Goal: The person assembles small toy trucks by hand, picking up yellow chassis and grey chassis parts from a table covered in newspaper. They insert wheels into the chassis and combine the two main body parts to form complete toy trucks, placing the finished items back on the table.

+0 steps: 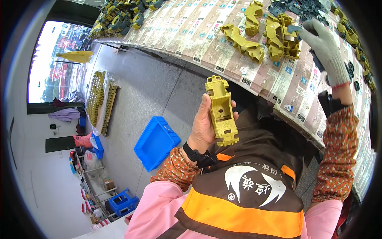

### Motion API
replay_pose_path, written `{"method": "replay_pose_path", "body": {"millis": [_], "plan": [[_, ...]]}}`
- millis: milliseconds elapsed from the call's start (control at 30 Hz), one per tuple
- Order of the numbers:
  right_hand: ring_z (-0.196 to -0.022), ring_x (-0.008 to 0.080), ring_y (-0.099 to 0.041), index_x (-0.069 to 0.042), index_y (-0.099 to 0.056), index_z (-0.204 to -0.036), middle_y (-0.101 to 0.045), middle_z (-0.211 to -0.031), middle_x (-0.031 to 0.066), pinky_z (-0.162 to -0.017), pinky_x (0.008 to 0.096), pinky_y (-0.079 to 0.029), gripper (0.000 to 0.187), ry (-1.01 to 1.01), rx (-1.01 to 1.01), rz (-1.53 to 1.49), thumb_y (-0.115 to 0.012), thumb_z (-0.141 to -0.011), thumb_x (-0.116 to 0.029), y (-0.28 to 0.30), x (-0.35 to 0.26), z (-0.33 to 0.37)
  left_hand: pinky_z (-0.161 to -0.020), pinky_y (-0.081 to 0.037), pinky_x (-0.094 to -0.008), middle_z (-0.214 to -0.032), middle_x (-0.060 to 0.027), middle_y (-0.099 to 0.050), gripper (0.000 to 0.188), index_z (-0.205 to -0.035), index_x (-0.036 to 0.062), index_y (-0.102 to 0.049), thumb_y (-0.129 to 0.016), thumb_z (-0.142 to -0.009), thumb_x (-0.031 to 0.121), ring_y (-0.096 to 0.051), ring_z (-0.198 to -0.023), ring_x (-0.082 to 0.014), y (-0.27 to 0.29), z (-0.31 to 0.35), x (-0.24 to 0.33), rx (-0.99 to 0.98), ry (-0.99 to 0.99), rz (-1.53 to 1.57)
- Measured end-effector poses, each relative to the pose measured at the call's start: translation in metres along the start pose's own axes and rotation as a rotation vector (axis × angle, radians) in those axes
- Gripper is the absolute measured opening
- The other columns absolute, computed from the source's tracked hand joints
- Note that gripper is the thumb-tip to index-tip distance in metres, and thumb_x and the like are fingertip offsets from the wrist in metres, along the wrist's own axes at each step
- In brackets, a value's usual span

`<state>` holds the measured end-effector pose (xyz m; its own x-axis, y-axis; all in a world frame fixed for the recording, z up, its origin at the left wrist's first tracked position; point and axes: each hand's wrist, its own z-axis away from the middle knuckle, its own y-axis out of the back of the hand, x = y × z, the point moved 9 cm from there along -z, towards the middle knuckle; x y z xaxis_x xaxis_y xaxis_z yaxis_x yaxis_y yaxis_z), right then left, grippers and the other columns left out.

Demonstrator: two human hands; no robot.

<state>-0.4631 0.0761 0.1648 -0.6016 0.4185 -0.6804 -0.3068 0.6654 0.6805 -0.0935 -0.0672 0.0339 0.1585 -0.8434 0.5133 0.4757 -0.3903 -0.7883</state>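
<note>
My left hand (203, 125), bare, grips a long olive-yellow plastic housing (221, 107) in front of my apron, its hollow side with a small hole facing up. Thumb and fingers wrap its sides. Over the table at the right, my right hand (324, 47) wears a whitish knitted glove. Its fingers close on a grey plastic piece (294, 29), whose end sticks out beside several yellow plastic parts (274, 40). Part of that grey piece is hidden by the glove. More yellow parts (244, 42) lie just left of these.
Printed sheeting covers the table (191, 36). Dark grey parts (296, 10) are heaped at its far side, and assembled yellow-and-grey pieces (119, 18) at its far left. A blue crate (157, 143) is on the floor to my left, with a blue stool (122, 202) behind it near shelving.
</note>
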Motion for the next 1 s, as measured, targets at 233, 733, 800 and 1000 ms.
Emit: {"method": "replay_pose_path", "body": {"millis": [233, 733, 800, 1000], "plan": [[-0.094, 0.0169, -0.067, 0.002, -0.068, -0.13, -0.071, -0.101, 0.0077, -0.084, 0.0333, -0.054, 0.06, -0.129, 0.121, -0.372, -0.072, -0.097, -0.047, -0.011, 0.045, -0.063, -0.09, -0.064, -0.0466, -0.126, -0.0173, -0.069, 0.069, -0.149, 0.0106, -0.055, -0.057, -0.105, 0.064, -0.073, -0.104, -0.0321, -0.015, -0.005, 0.012, -0.023, -0.067, -0.247], [-0.092, 0.0144, -0.065, 0.007, -0.065, -0.131, -0.07, -0.112, 0.01, -0.081, 0.0304, -0.057, 0.038, -0.225, 0.202, -0.461, -0.063, -0.101, -0.016, 0.036, 0.032, 0.061, -0.099, -0.063, -0.0507, -0.134, -0.012, -0.062, 0.063, -0.157, 0.0146, -0.04, -0.07, -0.103, 0.025, -0.066, -0.121, -0.0257, -0.104, -0.041, 0.036, -0.144, -0.058, -0.346], [-0.086, 0.0124, -0.064, 0.006, -0.068, -0.126, -0.071, -0.104, 0.0078, -0.077, 0.029, -0.055, 0.033, -0.234, 0.2, -0.461, -0.063, -0.1, -0.013, 0.036, 0.047, 0.081, -0.098, -0.064, -0.0511, -0.134, -0.0134, -0.062, 0.063, -0.156, 0.0099, -0.042, -0.071, -0.102, 0.024, -0.067, -0.121, -0.0273, -0.123, -0.055, 0.042, -0.148, -0.052, -0.434], [-0.084, 0.0194, -0.066, 0.0, -0.071, -0.11, -0.068, -0.098, 0.0113, -0.079, 0.0331, -0.054, 0.014, -0.036, 0.331, -0.211, -0.067, -0.097, -0.003, 0.038, 0.036, 0.116, -0.093, -0.065, -0.045, -0.12, -0.0145, -0.071, 0.047, -0.144, 0.0066, -0.056, -0.066, -0.105, 0.031, -0.073, -0.109, -0.0289, -0.185, -0.107, 0.048, -0.179, 0.024, -0.556]]}}
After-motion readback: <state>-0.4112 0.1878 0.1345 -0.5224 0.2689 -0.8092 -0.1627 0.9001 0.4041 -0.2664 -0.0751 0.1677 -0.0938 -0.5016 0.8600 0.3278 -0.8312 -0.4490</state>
